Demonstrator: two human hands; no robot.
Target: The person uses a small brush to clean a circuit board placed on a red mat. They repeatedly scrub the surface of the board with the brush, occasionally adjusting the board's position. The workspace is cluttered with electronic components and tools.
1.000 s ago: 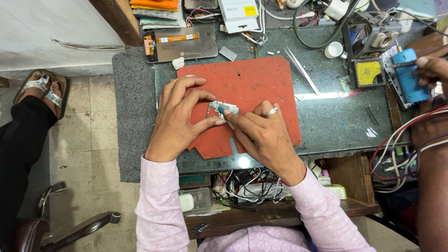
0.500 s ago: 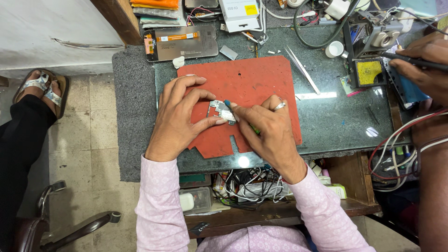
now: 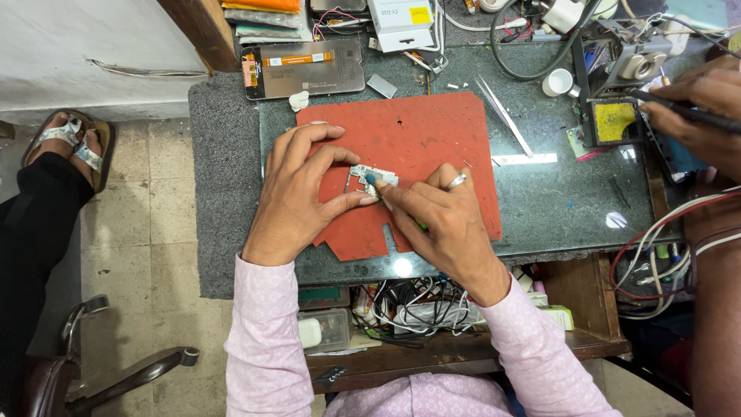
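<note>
You have a small silvery circuit board [image 3: 370, 177] lying flat near the middle of the red mat [image 3: 432, 139], with a blue-tipped tool [image 3: 373, 181] touching it.

My left hand [image 3: 297, 193] and right hand [image 3: 440, 224] crowd the middle of the red rubber work mat [image 3: 432, 139], with the small silver circuit board [image 3: 369, 177] between my fingers [image 3: 363, 201]. The mat's far half lies bare. To its right, the dark glass counter [image 3: 556, 208] is open past the long steel tweezers [image 3: 503, 116]. Beyond that, another person's hand [image 3: 695, 108] blocks the right edge. The grey phone panel [image 3: 305, 69] closes off the far left.
</note>
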